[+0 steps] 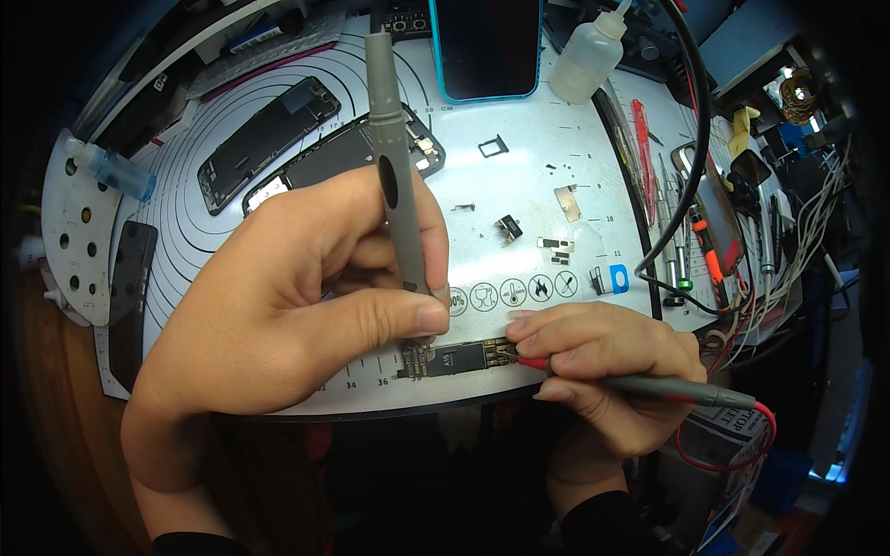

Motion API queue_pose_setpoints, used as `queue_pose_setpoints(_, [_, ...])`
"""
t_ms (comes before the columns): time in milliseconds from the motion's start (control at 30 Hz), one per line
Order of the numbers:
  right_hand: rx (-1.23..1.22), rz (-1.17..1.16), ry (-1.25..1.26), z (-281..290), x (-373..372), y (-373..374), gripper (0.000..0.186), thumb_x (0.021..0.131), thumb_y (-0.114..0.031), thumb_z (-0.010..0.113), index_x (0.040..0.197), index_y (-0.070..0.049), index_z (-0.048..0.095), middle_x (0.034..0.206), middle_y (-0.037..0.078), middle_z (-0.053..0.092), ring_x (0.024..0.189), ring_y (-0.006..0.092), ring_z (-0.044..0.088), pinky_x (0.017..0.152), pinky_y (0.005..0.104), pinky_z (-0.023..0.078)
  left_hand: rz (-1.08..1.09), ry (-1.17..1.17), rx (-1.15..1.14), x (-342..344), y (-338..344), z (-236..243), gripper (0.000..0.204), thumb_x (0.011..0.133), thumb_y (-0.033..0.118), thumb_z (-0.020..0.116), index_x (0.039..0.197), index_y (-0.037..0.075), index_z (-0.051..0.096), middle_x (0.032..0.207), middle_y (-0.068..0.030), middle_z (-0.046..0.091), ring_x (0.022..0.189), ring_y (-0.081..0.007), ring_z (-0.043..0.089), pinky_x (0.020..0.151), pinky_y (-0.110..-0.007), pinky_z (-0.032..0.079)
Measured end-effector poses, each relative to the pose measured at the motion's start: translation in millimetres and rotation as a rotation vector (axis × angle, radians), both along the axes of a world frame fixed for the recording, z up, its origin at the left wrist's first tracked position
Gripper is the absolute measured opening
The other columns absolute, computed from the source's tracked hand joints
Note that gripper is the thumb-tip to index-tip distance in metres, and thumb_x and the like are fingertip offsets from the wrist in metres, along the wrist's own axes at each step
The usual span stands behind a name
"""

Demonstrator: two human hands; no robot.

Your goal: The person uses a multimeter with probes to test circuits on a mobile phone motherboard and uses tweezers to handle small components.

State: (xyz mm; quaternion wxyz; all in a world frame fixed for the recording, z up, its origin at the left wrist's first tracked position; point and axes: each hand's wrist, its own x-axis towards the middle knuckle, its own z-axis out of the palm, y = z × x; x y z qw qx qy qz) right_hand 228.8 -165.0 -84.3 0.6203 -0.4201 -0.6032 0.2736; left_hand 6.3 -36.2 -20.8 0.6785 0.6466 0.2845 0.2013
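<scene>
Scale numbers [382, 382] and round pictograms [513, 292] mark the white mat [505, 190], and pale lettering [447, 360] marks the black chip [470, 358].

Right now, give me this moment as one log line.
left hand: holds grey pen-shaped tool, tip hidden | right hand: holds red-grey probe, tip at right end of circuit board | circuit board: on white mat

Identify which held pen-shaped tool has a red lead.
The probe in the right hand: a red lead runs from its back end. The tool in the left hand stands near upright, with no lead visible.
</scene>
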Motion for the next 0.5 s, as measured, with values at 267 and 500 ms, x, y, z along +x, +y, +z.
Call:
queue_pose_setpoints(267, [0.03,0.033,-0.064,0.4,0.6,1.9,0.02,0.083,-0.006,0.09,0.091,0.002,0.073,0.091,0.023,0.08,0.09,0.0378,0.081,0.084,0.0459,0.066,-0.011,0.021,0.002,-0.9,1.2,0.3,0.022,0.094,0.0,0.077,0.106,0.002,0.059,0.093,-0.018,0.078,0.089,-0.0181,0.074,0.085,-0.03,0.056])
queue_pose_setpoints(500, [0.077,-0.009,-0.067,-3.8,-3.5,4.2,0.029,0.081,-0.013,0.092,0.088,0.003,0.07,0.081,0.028,0.077,0.082,0.0447,0.08,0.08,0.0562,0.067,-0.022,0.021,-0.008,-2.3,1.3,0.9,0.022,0.095,-0.001,0.076,0.107,0.001,0.058,0.095,-0.0184,0.078,0.091,-0.0185,0.074,0.085,-0.031,0.057])
